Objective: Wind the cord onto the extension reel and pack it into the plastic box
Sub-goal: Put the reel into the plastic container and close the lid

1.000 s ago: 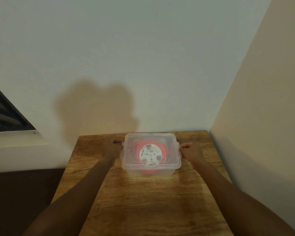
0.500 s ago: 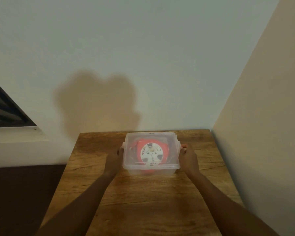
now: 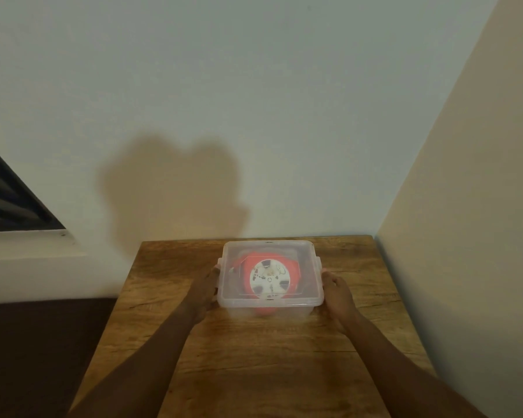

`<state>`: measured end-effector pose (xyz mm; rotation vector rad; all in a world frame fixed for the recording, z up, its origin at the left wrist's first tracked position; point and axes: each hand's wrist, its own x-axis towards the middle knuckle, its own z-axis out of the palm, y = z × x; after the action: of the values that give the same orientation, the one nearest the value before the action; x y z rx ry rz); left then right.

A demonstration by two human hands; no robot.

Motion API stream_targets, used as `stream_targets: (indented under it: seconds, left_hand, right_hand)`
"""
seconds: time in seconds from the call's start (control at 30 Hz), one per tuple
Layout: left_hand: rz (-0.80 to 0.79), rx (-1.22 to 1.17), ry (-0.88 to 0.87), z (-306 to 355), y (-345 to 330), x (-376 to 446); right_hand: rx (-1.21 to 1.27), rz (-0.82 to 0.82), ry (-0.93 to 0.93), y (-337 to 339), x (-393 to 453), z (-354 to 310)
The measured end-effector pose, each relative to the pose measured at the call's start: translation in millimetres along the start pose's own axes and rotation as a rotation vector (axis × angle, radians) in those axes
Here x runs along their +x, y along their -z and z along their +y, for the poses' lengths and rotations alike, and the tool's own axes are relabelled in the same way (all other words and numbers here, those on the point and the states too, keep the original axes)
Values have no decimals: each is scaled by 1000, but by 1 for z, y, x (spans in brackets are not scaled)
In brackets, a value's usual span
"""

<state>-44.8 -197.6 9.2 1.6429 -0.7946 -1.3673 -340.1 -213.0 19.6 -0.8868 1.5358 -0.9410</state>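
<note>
A clear plastic box (image 3: 310, 309) with its lid on stands at the back middle of the wooden table (image 3: 254, 363). Inside it lies the red extension reel (image 3: 248, 268), white socket face up; its cord is hard to make out through the lid. My left hand (image 3: 203, 289) grips the box's left side by the latch. On the opposite side my right hand (image 3: 337, 294) holds the right wall under the rim. Both thumbs lie near the lid's edge.
The table stands in a corner: a pale wall (image 3: 254, 116) runs behind it and a beige wall (image 3: 465, 236) close along its right edge. A dark window (image 3: 6, 200) with a white sill is at the left. Dark floor lies left of the table.
Both hands have slid from the latches toward me and lower along the box's sides. The box has stayed in about the same place on the table.
</note>
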Motion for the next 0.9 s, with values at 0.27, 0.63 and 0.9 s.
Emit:
stream_targets:
  seconds: [0.27,0.63,0.9]
  left_hand:
    - [216,867,-561,38,-37,10]
    - [134,1327,-586,-6,-51,11]
    - [132,1365,-572,-7,-54,8]
  right_hand:
    - [-1058,70,698,-41,10,-32]
    - [-1351,-80,624,-58,58,-24]
    - [-1345,-66,669,-58,72,-15]
